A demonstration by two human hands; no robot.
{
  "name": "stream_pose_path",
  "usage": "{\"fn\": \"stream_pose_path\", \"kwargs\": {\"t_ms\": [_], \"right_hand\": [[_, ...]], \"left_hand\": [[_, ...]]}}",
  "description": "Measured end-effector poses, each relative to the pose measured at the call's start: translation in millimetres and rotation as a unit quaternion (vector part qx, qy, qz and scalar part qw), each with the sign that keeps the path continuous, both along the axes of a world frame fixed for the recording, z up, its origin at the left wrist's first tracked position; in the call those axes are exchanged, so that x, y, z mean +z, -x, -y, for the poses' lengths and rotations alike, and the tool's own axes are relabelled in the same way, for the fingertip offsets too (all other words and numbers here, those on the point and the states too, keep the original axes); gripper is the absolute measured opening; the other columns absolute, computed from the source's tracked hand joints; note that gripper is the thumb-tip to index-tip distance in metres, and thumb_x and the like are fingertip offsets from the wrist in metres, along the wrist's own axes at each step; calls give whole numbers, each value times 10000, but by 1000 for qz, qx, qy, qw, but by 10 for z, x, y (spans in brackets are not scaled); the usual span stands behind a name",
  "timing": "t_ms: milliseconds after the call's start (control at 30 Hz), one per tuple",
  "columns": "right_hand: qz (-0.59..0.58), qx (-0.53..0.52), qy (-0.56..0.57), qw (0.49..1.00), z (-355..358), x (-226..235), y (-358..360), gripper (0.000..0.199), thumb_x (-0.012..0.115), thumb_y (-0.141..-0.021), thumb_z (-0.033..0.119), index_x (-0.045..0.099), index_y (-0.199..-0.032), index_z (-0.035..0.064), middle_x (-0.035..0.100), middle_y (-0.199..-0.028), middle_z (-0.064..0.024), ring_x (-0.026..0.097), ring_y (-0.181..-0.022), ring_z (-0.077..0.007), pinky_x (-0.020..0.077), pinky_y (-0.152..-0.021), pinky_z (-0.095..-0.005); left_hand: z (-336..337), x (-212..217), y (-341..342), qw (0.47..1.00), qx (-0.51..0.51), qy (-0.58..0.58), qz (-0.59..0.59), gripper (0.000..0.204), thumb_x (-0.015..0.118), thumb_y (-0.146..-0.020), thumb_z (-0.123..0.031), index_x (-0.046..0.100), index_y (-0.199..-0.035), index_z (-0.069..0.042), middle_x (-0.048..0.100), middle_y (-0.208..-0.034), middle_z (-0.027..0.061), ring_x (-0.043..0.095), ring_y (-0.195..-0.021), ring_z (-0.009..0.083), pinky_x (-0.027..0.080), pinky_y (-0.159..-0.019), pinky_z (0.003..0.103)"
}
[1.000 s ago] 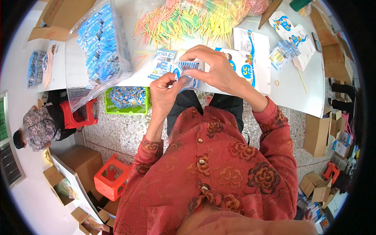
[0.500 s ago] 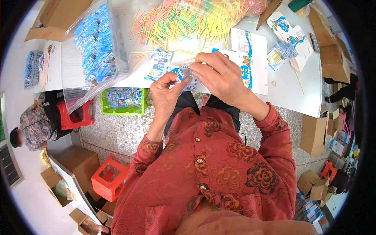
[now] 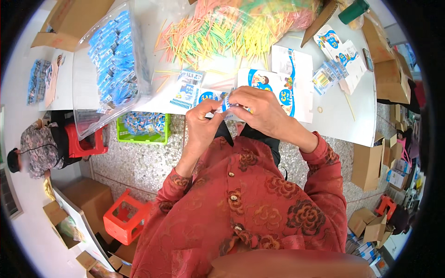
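Both my hands meet at the near edge of the white table [image 3: 333,120]. My left hand [image 3: 202,124] and my right hand [image 3: 258,109] pinch a small blue and white packet [image 3: 225,103] between their fingertips. Flat blue and white printed sheets [image 3: 190,88] lie on the table just beyond the hands. A wide heap of thin coloured sticks [image 3: 232,34], yellow, green and pink, spreads across the table's far side.
A clear plastic bag of blue packets [image 3: 113,69] hangs over the table's left end. A green basket of packets [image 3: 141,127] and red stools [image 3: 127,217] stand on the floor. A seated person [image 3: 39,148] is at the left. Cardboard boxes [image 3: 368,164] line the right.
My hands have stayed at the table edge with the packet, fingers shifting slightly on it. The view has moved a little.
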State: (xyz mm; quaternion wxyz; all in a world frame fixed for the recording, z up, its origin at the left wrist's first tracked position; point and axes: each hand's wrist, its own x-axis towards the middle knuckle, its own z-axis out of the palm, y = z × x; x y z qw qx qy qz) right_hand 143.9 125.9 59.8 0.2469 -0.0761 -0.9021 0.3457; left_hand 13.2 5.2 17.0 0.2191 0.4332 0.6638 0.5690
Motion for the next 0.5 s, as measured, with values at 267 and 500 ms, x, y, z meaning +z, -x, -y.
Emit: {"fn": "stream_pose_path", "kwargs": {"t_ms": [267,500], "right_hand": [[-19,-37,-74,996,59,35,98,118,614,-746,24,559,-850,23,584,-775,-93,586,-709,-267,481,-600,-351],[-9,17,175,984,-105,-15,309,130,601,-800,25,599,-930,22,620,-843,-63,596,-705,-138,478,-603,-272]], "left_hand": [[-39,9,16,997,17,13,-70,87,684,-707,13,623,-768,11,618,-687,85,584,-591,141,464,-561,253],[52,-255,143,998,65,-14,5,99,694,-703,8,618,-767,16,601,-648,48,549,-598,80,445,-555,233]]}}
